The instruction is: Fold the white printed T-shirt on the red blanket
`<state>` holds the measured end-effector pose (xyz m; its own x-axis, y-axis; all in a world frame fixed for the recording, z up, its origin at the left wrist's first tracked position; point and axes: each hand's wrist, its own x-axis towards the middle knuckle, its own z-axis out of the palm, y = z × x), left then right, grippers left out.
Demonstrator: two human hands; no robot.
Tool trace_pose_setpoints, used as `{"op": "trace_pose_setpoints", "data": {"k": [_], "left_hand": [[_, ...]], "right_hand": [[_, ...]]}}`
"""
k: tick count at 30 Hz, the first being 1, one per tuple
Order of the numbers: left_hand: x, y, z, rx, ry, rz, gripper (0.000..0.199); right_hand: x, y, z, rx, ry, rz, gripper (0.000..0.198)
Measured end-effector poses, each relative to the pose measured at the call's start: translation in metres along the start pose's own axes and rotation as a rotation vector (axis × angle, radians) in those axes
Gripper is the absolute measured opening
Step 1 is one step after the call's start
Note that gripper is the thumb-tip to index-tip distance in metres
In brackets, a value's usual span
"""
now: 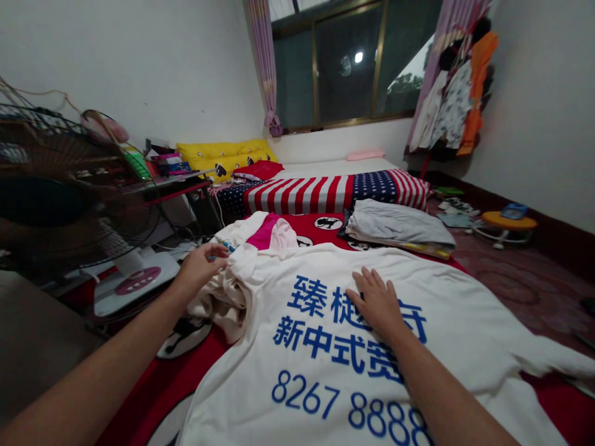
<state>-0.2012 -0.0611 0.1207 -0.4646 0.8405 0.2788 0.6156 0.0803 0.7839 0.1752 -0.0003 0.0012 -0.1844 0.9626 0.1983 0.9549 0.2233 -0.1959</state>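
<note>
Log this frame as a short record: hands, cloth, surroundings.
left hand: beside bunched cream cloth; grip unclear
right hand: on the printed shirt, fingers extended
shirt: white, blue print, spread out
under shirt: red patterned cover
beyond shirt, right: folded clothes, stacked
far side: stars-and-stripes cloth below window

The shirt (320,365) is white, lettered blue; the blanket (320,192) has red-and-white stripes.

Dim, soft room light | bright reflection (358,57) in window (346,93) | fan (41,201) blurred | edges stretched
</note>
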Motion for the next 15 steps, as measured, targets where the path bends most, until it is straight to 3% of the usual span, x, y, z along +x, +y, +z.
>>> {"op": "trace_pose_setpoints", "data": {"k": [2, 4, 7, 11, 15], "left_hand": [[0.015, 0.009, 0.004, 0.081, 0.093, 0.160, 0.034], [0.028, 0.026, 0.020, 0.163, 0.101, 0.285, 0.029], [0.036, 0.055, 0.059, 0.460, -0.074, 0.392, 0.028], [0.034, 0.071, 0.113, 0.810, -0.315, 0.379, 0.033], [0.044, 0.065, 0.136, 0.812, -0.273, 0.289, 0.013]], "right_hand": [[0.000, -0.001, 0.000, 0.005, 0.000, 0.003, 0.054], [0.000, -0.001, -0.001, 0.013, -0.004, 0.006, 0.054], [0.000, 0.000, 0.000, 0.025, 0.000, 0.004, 0.054], [-0.001, 0.001, -0.002, 0.039, -0.005, -0.003, 0.054], [-0.002, 0.001, -0.004, 0.055, -0.005, -0.006, 0.054]]}}
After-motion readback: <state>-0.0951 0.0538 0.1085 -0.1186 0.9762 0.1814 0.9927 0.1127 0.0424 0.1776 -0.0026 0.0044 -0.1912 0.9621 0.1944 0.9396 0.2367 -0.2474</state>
